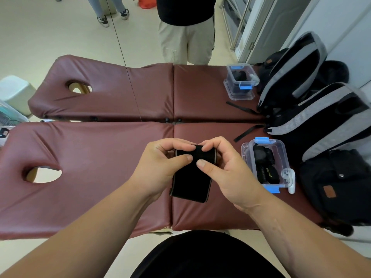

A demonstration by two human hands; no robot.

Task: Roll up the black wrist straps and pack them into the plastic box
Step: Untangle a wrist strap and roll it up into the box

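A black wrist strap (190, 181) with grey edges hangs over the maroon padded table (96, 177). My left hand (160, 163) and my right hand (224, 169) both pinch its far end, thumbs on the near face, fingers curled over the top where the strap is folded. The loose end lies on the table near the front edge. To the right stands a clear plastic box (267, 163) with blue latches, open, holding rolled black straps.
A mirror behind the table repeats the table, the box (241, 81) and a standing person (186, 29). Grey and black backpacks (321, 125) crowd the right end beside the box. A white clip (291, 181) lies at the box's corner. A face hole (44, 174) opens at left.
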